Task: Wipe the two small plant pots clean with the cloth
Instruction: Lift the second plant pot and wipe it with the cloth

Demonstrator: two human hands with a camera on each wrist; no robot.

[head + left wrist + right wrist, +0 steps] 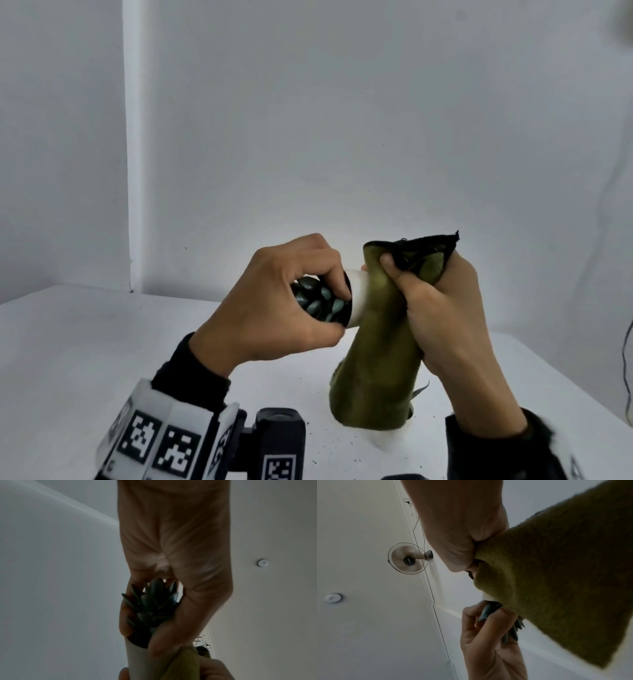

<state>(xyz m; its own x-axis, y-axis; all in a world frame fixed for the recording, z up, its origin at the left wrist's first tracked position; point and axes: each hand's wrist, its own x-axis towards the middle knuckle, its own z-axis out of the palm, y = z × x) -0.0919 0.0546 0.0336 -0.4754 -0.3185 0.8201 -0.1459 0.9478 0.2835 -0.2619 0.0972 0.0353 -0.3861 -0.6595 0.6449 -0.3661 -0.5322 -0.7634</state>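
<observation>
My left hand grips a small white pot by its rim, tipped sideways above the table, its dark green succulent facing me. My right hand clutches an olive-green cloth wrapped over the pot's base; the rest of the cloth hangs down to the table. The left wrist view shows the pot, the succulent and the cloth. In the right wrist view the cloth fills the right side. A white shape with a leaf tip, under the hanging cloth, is mostly hidden.
A white table stands against white walls, with dark soil specks near its front. A cable hangs at the far right. The marker-covered wrist mount sits low in front. A wall fan shows in the right wrist view.
</observation>
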